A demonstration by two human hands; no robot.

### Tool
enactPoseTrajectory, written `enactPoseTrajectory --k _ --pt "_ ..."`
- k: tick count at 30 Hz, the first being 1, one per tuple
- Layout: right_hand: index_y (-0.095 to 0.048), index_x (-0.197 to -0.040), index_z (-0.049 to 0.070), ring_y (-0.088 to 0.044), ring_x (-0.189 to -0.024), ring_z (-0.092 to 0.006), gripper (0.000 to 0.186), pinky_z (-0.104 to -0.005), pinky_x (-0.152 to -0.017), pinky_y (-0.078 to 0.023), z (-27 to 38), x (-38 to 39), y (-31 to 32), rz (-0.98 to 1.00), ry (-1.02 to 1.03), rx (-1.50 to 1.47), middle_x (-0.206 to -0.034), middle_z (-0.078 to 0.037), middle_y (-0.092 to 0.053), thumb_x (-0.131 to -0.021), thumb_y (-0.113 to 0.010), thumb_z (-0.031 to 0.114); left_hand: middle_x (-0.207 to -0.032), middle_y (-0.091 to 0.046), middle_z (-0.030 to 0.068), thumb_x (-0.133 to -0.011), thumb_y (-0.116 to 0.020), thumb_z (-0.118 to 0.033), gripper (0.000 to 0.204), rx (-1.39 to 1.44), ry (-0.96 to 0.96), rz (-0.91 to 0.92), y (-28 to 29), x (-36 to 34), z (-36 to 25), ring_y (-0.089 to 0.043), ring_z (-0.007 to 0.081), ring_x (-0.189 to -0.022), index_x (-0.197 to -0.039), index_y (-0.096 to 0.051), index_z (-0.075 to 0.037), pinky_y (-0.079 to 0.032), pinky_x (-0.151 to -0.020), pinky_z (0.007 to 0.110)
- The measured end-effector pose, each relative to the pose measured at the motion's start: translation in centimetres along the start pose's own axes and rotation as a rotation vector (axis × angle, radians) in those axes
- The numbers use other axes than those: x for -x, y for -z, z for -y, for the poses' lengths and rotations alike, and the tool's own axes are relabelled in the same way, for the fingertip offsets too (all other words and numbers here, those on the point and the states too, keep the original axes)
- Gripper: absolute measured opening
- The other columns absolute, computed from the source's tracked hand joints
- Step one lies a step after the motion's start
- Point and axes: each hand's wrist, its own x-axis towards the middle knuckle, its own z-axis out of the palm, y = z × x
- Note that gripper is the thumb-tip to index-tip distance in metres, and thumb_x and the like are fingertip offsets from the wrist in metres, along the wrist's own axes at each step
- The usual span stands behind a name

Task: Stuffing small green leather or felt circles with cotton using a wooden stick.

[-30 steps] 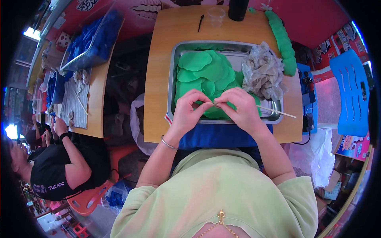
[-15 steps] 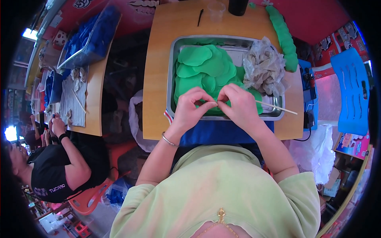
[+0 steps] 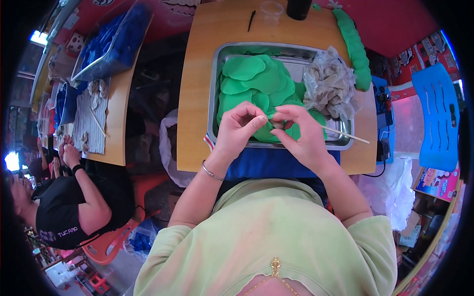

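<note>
Over the near edge of a metal tray (image 3: 215,89), my two hands meet. My left hand (image 3: 240,129) is closed in a pinch at a small green and beige piece (image 3: 276,125), mostly hidden between the fingers. My right hand (image 3: 305,137) is at the same piece, its thumb and forefinger a little apart around it. A thin pale stick (image 3: 345,133) juts out to the right from behind my right hand, apparently tucked in its fingers. Thin, flat green rounds (image 3: 266,74) lie overlapped in the tray. Beside them sits a clear plastic bag of greyish-beige pieces (image 3: 330,86).
A long green knobbly roll (image 3: 351,47) runs along the table's right edge. At the back are a clear cup (image 3: 271,12), a dark cup (image 3: 298,9) and a thin black tool (image 3: 252,20). A blue chair back (image 3: 437,118) stands right; another person (image 3: 81,197) works left.
My right thumb and forefinger have spread apart, showing the small beige piece between them. My left hand stays pinched in nearly the same place.
</note>
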Motion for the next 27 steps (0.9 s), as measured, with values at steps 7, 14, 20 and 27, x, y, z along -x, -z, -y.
enactPoseTrajectory --k 7,14,20,27 --pt "-0.06 -0.094 0.005 -0.061 -0.074 -0.0235 0.027 -0.0329 -0.066 -0.048 0.4 -0.8 0.7 -0.073 0.302 0.288 -0.087 -0.009 -0.064 -0.071 -0.072 0.001 -0.089 -0.06 0.0014 -0.087 -0.063 -0.008 0.007 0.319 -0.109 -0.004 -2.4 0.0 -0.1 -0.055 0.0079 -0.085 -0.086 -0.059 -0.003 -0.043 -0.08 0.023" --pt "-0.056 -0.1 0.005 -0.063 -0.079 -0.0184 0.027 -0.03 -0.069 -0.048 2.4 -0.7 0.5 -0.103 -0.007 0.027 -0.084 -0.008 -0.065 -0.076 -0.067 -0.001 -0.099 -0.059 0.0023 -0.087 -0.063 -0.008 0.018 0.346 -0.092 -0.047 -2.6 0.8 -0.3 -0.054 0.0103 -0.097 -0.101 -0.053 -0.003 -0.045 -0.082 0.025" --pt "-0.051 -0.107 0.003 -0.063 -0.082 -0.0154 0.029 -0.0279 -0.075 -0.047 3.1 -0.8 0.9 -0.178 -0.101 0.027 -0.087 -0.007 -0.065 -0.08 -0.062 -0.003 -0.107 -0.056 0.0046 -0.088 -0.059 -0.005 0.03 0.575 0.035 0.018 -4.1 2.1 -0.1 -0.057 0.0143 -0.102 -0.114 -0.044 -0.005 -0.052 -0.088 0.035" --pt "-0.057 -0.095 0.002 -0.062 -0.077 -0.0164 0.019 -0.0282 -0.069 -0.048 3.0 -1.0 1.3 -0.235 0.087 0.005 -0.084 -0.007 -0.065 -0.078 -0.065 -0.003 -0.113 -0.055 0.0067 -0.093 -0.052 -0.008 0.028 0.526 -0.058 -0.02 -3.7 1.7 -0.3 -0.057 0.0158 -0.104 -0.12 -0.044 -0.006 -0.052 -0.086 0.035"
